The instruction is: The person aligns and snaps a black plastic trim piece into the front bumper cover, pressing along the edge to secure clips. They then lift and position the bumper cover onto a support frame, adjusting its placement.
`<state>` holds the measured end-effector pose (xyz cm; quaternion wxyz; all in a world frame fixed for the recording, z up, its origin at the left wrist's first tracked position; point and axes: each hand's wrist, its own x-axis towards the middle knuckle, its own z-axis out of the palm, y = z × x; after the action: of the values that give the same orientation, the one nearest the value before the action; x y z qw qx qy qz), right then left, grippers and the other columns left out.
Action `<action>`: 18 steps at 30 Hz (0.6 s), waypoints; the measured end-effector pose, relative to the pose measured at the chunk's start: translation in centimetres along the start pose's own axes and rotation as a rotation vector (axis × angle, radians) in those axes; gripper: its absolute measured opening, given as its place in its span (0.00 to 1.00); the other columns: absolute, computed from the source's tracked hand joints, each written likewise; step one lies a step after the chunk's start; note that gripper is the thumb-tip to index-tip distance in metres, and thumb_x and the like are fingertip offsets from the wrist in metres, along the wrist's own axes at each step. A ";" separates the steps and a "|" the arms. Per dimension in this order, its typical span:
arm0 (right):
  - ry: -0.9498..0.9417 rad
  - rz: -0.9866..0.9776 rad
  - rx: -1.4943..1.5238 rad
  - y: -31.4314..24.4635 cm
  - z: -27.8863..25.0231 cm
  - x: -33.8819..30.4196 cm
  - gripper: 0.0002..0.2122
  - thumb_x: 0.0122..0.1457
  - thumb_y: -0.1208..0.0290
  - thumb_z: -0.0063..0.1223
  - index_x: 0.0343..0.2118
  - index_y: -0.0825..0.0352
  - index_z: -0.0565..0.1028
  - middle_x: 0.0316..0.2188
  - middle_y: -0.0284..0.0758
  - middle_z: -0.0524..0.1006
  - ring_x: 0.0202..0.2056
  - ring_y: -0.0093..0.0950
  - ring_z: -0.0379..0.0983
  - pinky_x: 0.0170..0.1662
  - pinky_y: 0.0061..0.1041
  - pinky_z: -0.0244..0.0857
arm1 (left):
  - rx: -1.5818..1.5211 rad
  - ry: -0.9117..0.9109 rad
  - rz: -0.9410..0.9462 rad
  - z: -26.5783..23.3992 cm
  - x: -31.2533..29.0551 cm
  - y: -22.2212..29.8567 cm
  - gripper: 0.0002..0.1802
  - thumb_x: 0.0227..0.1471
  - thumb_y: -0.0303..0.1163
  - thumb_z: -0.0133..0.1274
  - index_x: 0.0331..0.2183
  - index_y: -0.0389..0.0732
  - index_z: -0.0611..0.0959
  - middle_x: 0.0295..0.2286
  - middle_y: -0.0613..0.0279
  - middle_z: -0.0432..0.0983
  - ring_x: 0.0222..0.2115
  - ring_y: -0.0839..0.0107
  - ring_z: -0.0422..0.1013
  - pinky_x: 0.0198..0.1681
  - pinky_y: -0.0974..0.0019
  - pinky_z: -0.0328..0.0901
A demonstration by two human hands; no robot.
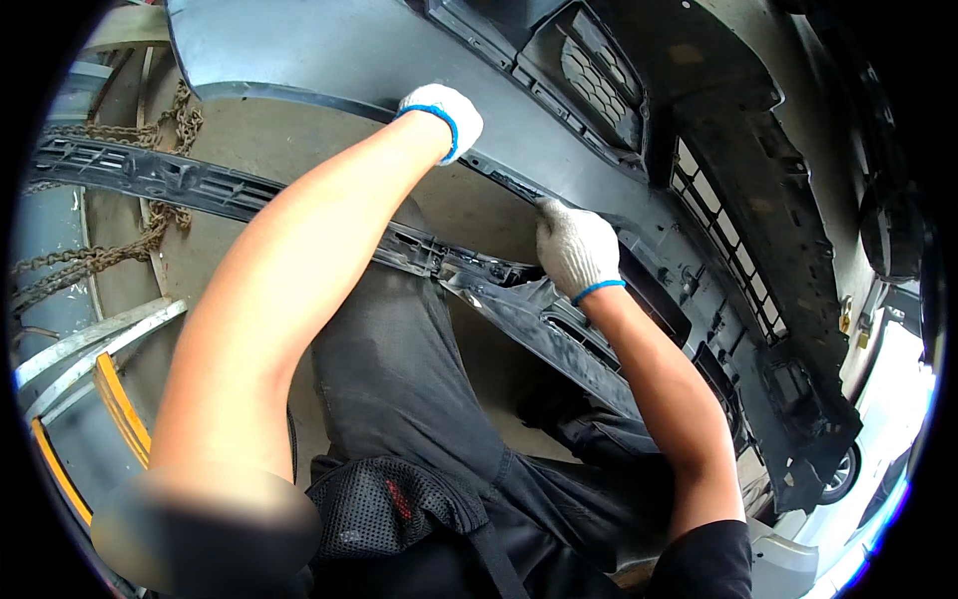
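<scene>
A large dark grey car bumper cover (299,55) stretches from the upper left to the right, its inner side with clips and ribs showing at the right. My left hand (444,118), in a white knit glove with a blue cuff, is closed on the cover's near edge; its fingertips are hidden. Further right my right hand (579,248), gloved alike, is closed on the same edge, thumb uppermost, with its other fingers out of sight. Nearer to me, a long black plastic trim piece (215,190) runs under my left forearm and across by my knee, apart from both hands.
Rusty chains (150,235) hang at the left over grey metal. Yellow bars (122,404) and white rails (110,334) stand at the lower left. A honeycomb grille (599,85) sits in the bumper cover. A white car (878,419) is at the far right.
</scene>
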<state>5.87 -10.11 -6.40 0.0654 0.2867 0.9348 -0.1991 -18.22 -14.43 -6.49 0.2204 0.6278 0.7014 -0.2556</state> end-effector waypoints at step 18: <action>0.019 0.048 -0.101 -0.5 1.7 -0.4 0.06 0.56 0.71 0.49 0.33 0.65 0.76 0.22 0.47 0.78 0.27 0.46 0.78 0.31 0.42 0.71 | 0.002 0.024 -0.001 -0.5 -0.4 0.5 0.14 0.52 0.27 0.49 0.36 0.36 0.87 0.38 0.46 0.82 0.39 0.51 0.79 0.43 0.55 0.73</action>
<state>5.93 -11.36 -7.74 0.0756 0.3071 0.9371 -0.1475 -17.65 -14.38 -5.84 0.2110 0.6308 0.7040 -0.2489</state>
